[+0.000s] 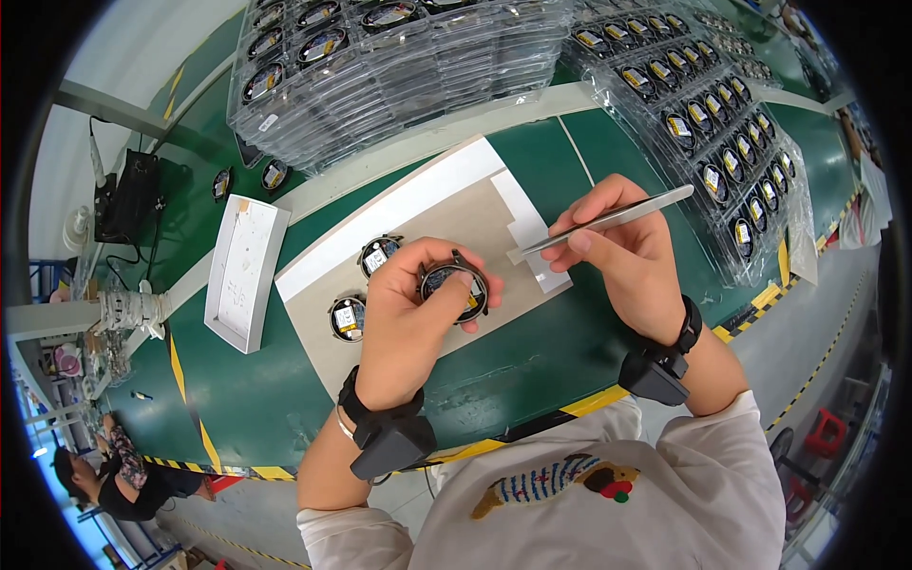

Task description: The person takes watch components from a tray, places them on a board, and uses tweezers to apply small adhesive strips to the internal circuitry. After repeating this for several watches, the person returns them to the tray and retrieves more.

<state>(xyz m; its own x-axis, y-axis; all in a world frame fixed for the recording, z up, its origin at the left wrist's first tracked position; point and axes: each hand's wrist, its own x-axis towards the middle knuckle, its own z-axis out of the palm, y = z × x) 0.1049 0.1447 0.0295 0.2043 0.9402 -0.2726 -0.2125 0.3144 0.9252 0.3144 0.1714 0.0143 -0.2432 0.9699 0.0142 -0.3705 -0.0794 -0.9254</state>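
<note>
My left hand (399, 318) grips a round, open-backed watch case (483, 293), with the thumb pressed over its inside. Pinched between the fingers of my right hand (632, 266) are metal tweezers (627, 214). Their tips point left, at the edge of white strips (520, 214) on a brown cardboard sheet (446, 204); a small pale piece shows at the tips, but whether it is gripped I cannot tell. Two more watch cases, one nearer (348, 318) and one farther (377, 255), lie on the cardboard left of my left hand, showing white and yellow labels inside.
A shallow white box (245, 275) stands left of the cardboard. Behind rises a tall stack of clear plastic trays (408, 95); another tray of watch cases (722, 157) lies right. A black box-shaped device (128, 195) is far left. Striped tape (579, 407) edges the green table. Another person (119, 480) is lower left.
</note>
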